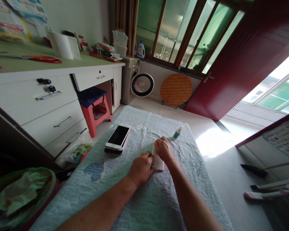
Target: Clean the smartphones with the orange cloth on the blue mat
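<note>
A white phone-shaped slab [158,163] lies on a pale blue cloth [144,199] spread over a table. My left hand [141,167] rests curled against its left edge and holds it. My right hand [164,150] is closed over its upper end, pinching something small and orange that I cannot make out. To the left, a stack of phones [118,138] lies on the cloth with a dark screen facing up. A small white bottle with a blue label [177,133] lies just beyond my right hand.
A white desk with drawers [50,106] stands left, a red stool [94,107] under it. A green bin with bags [16,195] sits at lower left. A washing machine [137,81], a round wooden tabletop [176,89] and a red door [243,64] stand at the back. Brooms [267,189] lie right.
</note>
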Motion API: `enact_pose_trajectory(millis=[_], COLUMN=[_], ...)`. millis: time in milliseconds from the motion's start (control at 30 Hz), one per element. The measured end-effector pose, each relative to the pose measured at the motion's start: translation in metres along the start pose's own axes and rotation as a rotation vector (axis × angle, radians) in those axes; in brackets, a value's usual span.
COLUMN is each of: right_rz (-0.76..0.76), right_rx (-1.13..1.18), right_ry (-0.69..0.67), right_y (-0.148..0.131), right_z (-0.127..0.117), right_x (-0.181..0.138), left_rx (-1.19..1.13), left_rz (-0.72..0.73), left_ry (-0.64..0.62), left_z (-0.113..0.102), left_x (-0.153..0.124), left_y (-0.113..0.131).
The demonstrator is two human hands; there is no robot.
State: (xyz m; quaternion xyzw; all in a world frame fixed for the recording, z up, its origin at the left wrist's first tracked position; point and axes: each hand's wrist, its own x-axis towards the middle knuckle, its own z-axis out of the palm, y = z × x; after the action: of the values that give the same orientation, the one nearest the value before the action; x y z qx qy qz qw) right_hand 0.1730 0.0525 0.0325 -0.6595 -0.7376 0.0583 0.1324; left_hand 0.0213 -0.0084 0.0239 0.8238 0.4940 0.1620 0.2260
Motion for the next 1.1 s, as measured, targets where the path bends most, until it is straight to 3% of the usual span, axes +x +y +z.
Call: enact_pose_trajectory(millis=[167,433,567,700,800,1100], right_rz=[-0.149,-0.199,-0.177,-0.032,0.041,-0.082], right_rx=[0.076,0.204,0.191,0.095,0.034,0.007], right_ry=[-0.045,-0.136,-0.126,-0.004,0.01,0.005], right_y=[-0.006,-0.003,0.008,0.016,0.014,-0.006], right_z=[-0.006,-0.017,-0.017,-0.01,-0.002,0.01], right_x=[-0.026,-0.061,-0.05,-0.022,-0.006,-0.003], left_rx=[-0.059,-0.079,-0.03,0.018,0.024,-0.002], left_rz=[0.024,-0.003,0.034,0.029,0.042,0.05], left_ry=[0.037,0.052,0.03,0.0,-0.004,0.032], left_z=[0.002,0.003,-0.001,-0.004,-0.004,-0.002], left_x=[0.001,0.002,0.0,-0.001,-0.001,0.0], left_y=[-0.003,-0.003,-0.001,0.0,0.0,-0.001])
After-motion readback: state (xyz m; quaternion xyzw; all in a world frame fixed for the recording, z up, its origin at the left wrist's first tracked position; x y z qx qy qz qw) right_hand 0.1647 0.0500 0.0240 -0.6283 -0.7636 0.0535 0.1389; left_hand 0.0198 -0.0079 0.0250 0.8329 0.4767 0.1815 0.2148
